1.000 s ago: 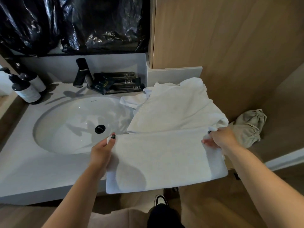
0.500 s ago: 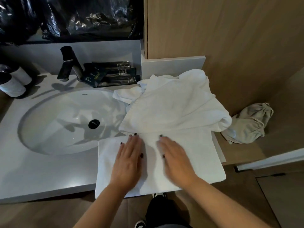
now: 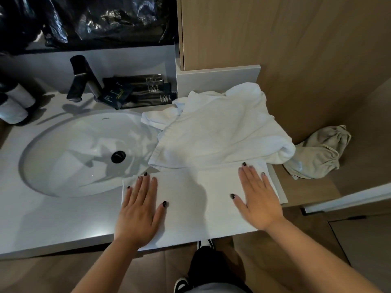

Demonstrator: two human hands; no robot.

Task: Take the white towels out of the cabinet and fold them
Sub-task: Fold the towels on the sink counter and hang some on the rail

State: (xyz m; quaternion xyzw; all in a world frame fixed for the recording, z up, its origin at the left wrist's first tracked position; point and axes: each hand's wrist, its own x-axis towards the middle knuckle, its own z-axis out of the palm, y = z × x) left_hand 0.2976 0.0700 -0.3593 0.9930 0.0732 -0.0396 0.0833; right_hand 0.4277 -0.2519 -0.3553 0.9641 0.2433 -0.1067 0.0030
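Hands [image 3: 138, 210] [image 3: 257, 199] flat, folded towel [image 3: 196, 199] beneath

The left hand [image 3: 138, 210] and right hand [image 3: 258, 199] are lying flat on the folded white towel [image 3: 196, 199], covering the cloth beneath their palms. Behind that towel, the crumpled white towel [image 3: 215, 132] is overlapping its far edge and hiding part of the sink [image 3: 69, 153] rim. Left of the sink, two bottles [image 3: 14, 102] are being cut off by the frame edge; their labels are unreadable.
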